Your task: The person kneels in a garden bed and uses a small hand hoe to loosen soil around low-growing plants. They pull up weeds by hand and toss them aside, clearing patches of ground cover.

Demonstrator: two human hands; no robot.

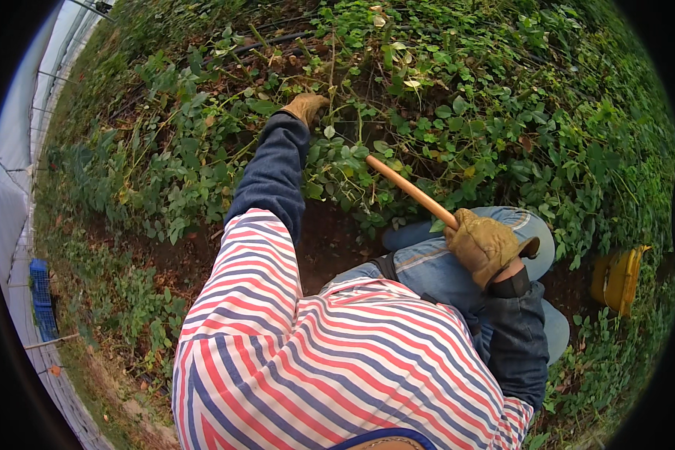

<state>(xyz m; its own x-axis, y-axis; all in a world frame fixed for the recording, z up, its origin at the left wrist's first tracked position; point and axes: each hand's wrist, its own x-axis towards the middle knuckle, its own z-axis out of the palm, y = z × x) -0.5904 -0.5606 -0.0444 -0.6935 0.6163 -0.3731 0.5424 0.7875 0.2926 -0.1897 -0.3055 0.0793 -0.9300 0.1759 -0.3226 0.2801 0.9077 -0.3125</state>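
Observation:
My right hand [481, 244], in a worn tan work glove, grips a wooden tool handle [413, 192] above my bent, jeans-clad knee. The handle slants up and left into low foliage, where leaves hide the tool's working end. Farther ahead, my left hand [305, 107] reaches into the leafy plants [343, 160] in a similar glove. Its fingertips lie beside a thin upright stem [332, 70]; leaves and the glove hide whether they hold anything. Dark denim sleeves cover both forearms.
A yellow bucket [619, 278] stands tilted among the plants on my right. Blue plastic crates [43, 301] sit at the far left by white sheeting [19, 124]. Black irrigation tubing [273, 40] and cut stubs run through the growth ahead. Bare soil [332, 239] shows in front of my body.

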